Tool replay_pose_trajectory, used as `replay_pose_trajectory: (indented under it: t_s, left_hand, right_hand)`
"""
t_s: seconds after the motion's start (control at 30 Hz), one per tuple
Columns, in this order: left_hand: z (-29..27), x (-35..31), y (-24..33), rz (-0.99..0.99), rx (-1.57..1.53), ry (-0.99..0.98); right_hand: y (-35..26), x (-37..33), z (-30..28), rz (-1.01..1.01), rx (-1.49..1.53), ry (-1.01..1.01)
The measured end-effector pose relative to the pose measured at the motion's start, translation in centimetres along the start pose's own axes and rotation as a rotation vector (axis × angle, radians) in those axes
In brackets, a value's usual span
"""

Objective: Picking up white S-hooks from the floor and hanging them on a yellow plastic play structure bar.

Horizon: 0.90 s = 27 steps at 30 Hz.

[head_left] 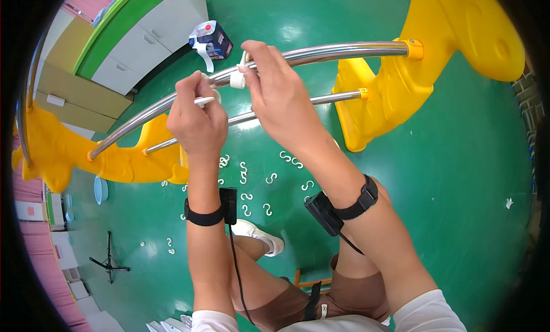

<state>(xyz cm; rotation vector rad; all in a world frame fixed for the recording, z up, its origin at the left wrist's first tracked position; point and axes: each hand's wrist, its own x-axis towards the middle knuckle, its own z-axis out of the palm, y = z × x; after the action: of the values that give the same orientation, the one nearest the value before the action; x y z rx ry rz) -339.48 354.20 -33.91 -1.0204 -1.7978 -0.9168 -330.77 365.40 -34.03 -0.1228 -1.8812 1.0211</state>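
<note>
My two hands at a curved, polished metal upper rail point(344, 50), near the middle of its length. My left grip point(197, 120) is drawn in tight, fingers curled and thumb pressed on a white curved hook point(204, 101), one part jutting out toward the right. My right grip point(281, 94), closer to the rail's right end, is pinched—thumb and fingers nearly meeting—on a white broad-banded hook point(237, 79) set against the rail; my fingers hide whether it is fully seated. A yellow moulded animal-shaped stand point(409, 86) bears the right end, a matching yellow stand point(109, 160) the left. Below, loose white S-shaped hooks point(243, 173) lie scattered on the glossy green floor point(447, 217).
</note>
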Motion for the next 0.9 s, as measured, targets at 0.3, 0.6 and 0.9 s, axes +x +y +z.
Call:
replay_pose_trajectory:
  t_s: [0.3,0.6,0.9]
  left_hand:
    - [0.1,0.3,0.9,0.019,0.130,-0.057]
    - [-0.2,1.1,1.6,-0.020,0.126,-0.101]
    - [-0.5,1.5,1.7,-0.024,0.146,-0.168]
  right_hand:
    - [-0.3,-0.2,-0.4,0.047,0.061,-0.056]
    - [0.0,-0.1,0.0,-0.008,0.054,-0.005]
    - [-0.2,-0.1,0.2,-0.004,0.029,-0.002]
